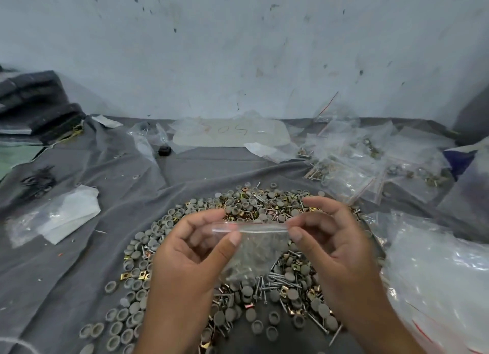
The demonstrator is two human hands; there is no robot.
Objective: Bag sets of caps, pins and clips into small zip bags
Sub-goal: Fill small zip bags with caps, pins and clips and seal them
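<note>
Grey cloth (66, 261) underlies both hands, left hand (190, 250) and right hand (330, 237) pinching a clear, part-filled zip bag (256, 245).

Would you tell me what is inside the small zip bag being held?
The zip bag shows blurred grey caps and thin metal pins; clips or counts cannot be made out through the plastic.

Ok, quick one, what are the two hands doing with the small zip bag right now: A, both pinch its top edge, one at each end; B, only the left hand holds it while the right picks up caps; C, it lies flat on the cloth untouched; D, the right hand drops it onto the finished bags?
A: the left hand and right hand each pinch an end of the small zip bag's top strip, above the pile of caps, pins and clips.
</note>
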